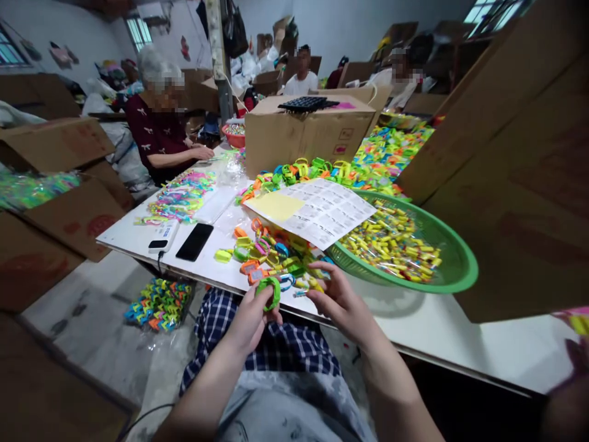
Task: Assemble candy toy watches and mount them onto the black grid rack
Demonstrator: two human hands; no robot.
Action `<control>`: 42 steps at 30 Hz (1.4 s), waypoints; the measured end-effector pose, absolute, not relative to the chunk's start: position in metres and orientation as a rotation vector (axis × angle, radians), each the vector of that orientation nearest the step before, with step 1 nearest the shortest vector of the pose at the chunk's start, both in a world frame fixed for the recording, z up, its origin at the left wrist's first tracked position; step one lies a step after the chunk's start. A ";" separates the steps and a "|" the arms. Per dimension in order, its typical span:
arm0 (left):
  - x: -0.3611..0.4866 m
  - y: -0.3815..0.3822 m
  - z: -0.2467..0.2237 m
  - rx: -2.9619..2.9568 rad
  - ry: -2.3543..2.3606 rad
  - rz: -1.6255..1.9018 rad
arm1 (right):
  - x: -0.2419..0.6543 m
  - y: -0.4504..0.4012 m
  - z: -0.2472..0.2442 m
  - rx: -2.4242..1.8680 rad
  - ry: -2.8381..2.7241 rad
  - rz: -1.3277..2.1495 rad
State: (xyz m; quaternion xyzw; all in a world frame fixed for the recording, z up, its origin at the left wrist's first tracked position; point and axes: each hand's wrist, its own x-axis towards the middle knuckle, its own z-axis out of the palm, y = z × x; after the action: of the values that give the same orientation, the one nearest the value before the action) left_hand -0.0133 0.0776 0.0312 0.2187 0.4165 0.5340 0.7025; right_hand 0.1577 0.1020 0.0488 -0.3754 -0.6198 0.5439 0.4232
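Note:
My left hand [255,316] is closed around a bright green plastic toy watch [270,293] with a looped strap, held just in front of the table edge. My right hand [340,301] is at the edge of the table, thumb and forefinger apart, beside small yellow wrapped sticks [315,285]. Whether a fingertip touches one of them I cannot tell. Beyond both hands lies a loose pile of orange, green, yellow and blue toy watches [253,270]. A printed sheet of labels [329,212] rests partly over the rim of a green basket [467,264] with many yellow wrapped sticks inside.
A black phone [195,241] and a white device [163,238] lie on the white table [225,276] at left. Behind stands a cardboard box [304,132] with a black calculator-like object [304,103] on top. A large carton [519,184] flanks the right. Another person [161,129] works across the table.

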 end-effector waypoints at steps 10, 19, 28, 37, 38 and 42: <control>0.001 0.063 0.023 0.284 0.854 1.216 | 0.145 0.071 0.003 -1.051 -1.207 1.411; 0.001 0.058 0.007 0.346 0.795 1.310 | 0.112 0.047 -0.012 -1.012 -0.896 1.547; -0.011 0.056 -0.007 0.756 0.808 0.986 | 0.135 0.056 -0.008 -1.138 -1.155 1.266; -0.017 0.053 -0.004 0.831 0.855 0.934 | 0.162 0.065 -0.002 -1.232 -1.107 1.247; -0.017 0.053 -0.002 0.823 0.874 0.940 | 0.161 0.065 -0.001 -1.231 -1.080 1.316; -0.014 0.051 0.001 0.678 0.891 0.959 | 0.151 0.063 0.001 -1.069 -0.839 1.563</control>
State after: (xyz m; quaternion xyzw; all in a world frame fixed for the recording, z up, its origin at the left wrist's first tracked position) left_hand -0.0138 0.0507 0.0015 0.3090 0.4064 0.4373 0.7404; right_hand 0.1511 0.0634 0.0013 -0.4439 -0.3485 0.6491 0.5101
